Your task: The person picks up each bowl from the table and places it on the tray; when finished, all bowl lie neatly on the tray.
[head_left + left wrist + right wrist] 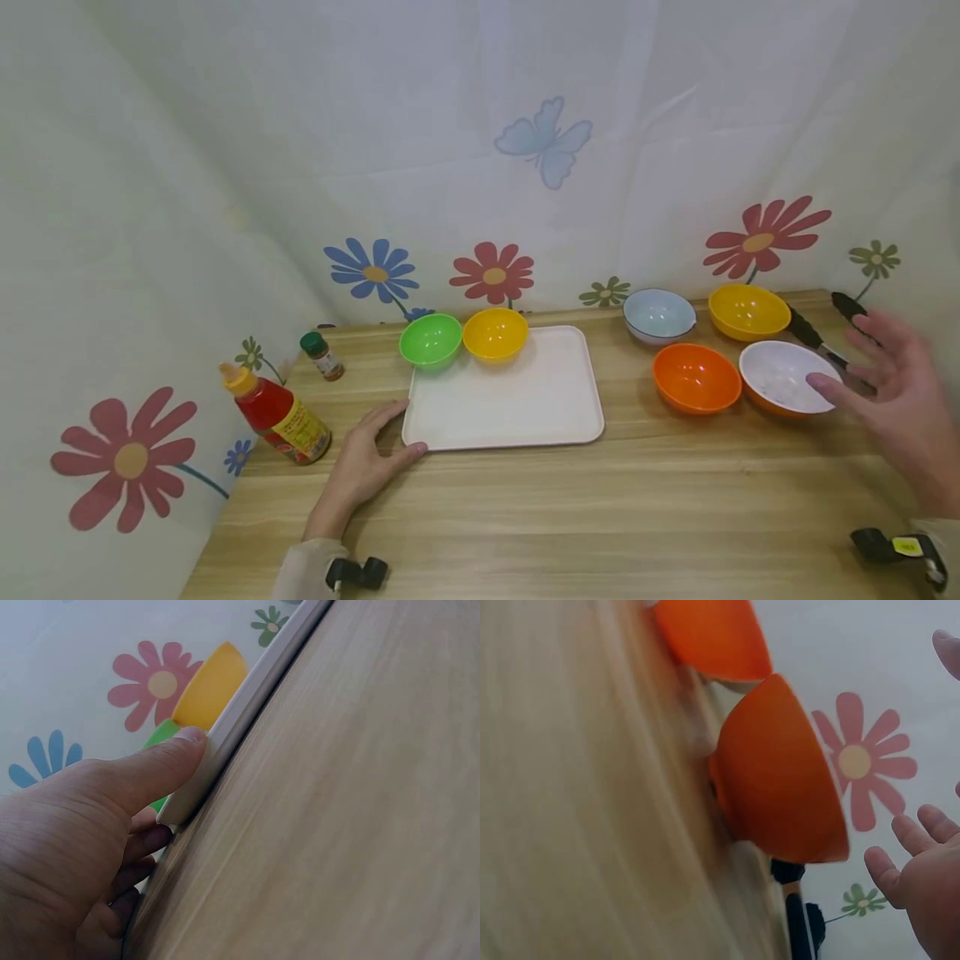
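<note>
My left hand (pixel 367 460) holds the near left corner of a white rectangular tray (pixel 517 408). Its thumb lies on the front rim in the left wrist view; the other fingers are at the left side, partly hidden. A green bowl (pixel 431 341) and a yellow bowl (pixel 496 335) stand side by side at the tray's far left. At the right, my right hand (pixel 903 400) is spread, fingers apart, beside a bowl with a white inside and orange outside (pixel 787 379). The right wrist view shows a gap between that hand and the bowl (pixel 784 780).
An orange bowl (pixel 696 379), a light blue bowl (pixel 659 317) and another yellow bowl (pixel 748 312) stand near the white-lined one. Black-handled utensils (pixel 806 327) lie behind. At left are a red sauce bottle (pixel 281 417) and a green-capped spice jar (pixel 324 357). A flowered curtain (pixel 420 167) backs the table.
</note>
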Tool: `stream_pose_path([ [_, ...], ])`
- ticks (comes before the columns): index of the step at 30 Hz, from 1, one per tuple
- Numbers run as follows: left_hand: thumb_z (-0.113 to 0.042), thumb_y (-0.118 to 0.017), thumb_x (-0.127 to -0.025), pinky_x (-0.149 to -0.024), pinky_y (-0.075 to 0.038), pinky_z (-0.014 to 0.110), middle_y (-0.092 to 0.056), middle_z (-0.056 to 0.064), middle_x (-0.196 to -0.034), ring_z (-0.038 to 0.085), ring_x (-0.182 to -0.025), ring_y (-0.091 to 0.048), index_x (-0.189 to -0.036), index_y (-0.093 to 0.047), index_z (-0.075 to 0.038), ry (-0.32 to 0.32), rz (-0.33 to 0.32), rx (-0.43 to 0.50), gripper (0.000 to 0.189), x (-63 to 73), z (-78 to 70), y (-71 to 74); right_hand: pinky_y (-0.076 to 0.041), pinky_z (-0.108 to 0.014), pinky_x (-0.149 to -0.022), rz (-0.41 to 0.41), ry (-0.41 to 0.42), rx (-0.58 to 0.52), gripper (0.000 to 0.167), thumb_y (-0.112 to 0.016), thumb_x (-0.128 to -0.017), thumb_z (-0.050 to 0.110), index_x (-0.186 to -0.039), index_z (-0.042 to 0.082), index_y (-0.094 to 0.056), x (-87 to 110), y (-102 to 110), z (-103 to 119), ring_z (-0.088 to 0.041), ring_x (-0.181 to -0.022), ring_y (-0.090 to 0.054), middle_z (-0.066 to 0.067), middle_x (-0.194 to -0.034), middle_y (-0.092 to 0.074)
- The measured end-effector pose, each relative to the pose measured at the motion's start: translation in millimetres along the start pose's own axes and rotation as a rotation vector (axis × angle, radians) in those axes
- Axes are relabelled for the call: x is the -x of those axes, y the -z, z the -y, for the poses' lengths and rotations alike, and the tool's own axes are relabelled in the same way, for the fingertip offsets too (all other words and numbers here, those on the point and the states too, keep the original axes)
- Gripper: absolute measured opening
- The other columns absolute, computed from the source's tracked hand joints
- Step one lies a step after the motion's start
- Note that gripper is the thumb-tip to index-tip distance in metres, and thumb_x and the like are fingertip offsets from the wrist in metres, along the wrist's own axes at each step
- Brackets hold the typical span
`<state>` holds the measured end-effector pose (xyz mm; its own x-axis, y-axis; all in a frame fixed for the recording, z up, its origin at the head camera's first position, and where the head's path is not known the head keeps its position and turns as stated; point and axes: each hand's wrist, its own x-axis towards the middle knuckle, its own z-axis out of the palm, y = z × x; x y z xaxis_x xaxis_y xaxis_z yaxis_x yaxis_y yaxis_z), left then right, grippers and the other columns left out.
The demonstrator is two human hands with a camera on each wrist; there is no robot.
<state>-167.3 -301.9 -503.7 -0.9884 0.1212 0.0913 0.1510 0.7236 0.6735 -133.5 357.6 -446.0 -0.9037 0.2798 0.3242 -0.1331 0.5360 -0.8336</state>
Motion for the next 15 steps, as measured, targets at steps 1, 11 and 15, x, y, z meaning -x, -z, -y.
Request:
stream_pose_path([
  [1,-0.05,-0.093,-0.092,-0.134,-0.031,0.065,-0.051,0.014,-0.171,0.042,-0.161,-0.042,-0.164,-0.056,-0.018,0.0,-0.001,0.001,0.087,-0.1,-0.1,0.1,-0.026,0.004,-0.114,0.004,-0.005,0.008,0.099,-0.075,-0.107,0.011,-0.179,0.036,-0.011,0.4,-0.8,-2.5,-0.012,-0.17,-0.023,0.002,-0.187,-0.017],
  [11,-0.048,-0.093,-0.092,-0.133,-0.032,0.066,-0.052,0.015,-0.17,0.043,-0.16,-0.043,-0.163,-0.057,-0.017,-0.002,-0.006,0.0,0.086,-0.1,-0.4,0.4,-0.023,0.005,-0.113,0.042,-0.031,0.011,0.099,-0.076,-0.107,0.013,-0.179,0.031,-0.011,2.6,-5.1,-26.2,-0.022,-0.172,-0.02,-0.013,-0.187,-0.014],
  [15,-0.046,-0.093,-0.092,-0.133,-0.033,0.066,-0.053,0.016,-0.169,0.043,-0.16,-0.043,-0.163,-0.057,-0.017,-0.009,-0.011,-0.005,0.085,0.5,0.3,0.0,-0.025,0.007,-0.109,0.054,-0.044,0.01,0.098,-0.078,-0.107,0.016,-0.178,0.035,-0.013,3.1,-7.4,-33.0,-0.024,-0.172,-0.021,-0.01,-0.187,-0.016],
])
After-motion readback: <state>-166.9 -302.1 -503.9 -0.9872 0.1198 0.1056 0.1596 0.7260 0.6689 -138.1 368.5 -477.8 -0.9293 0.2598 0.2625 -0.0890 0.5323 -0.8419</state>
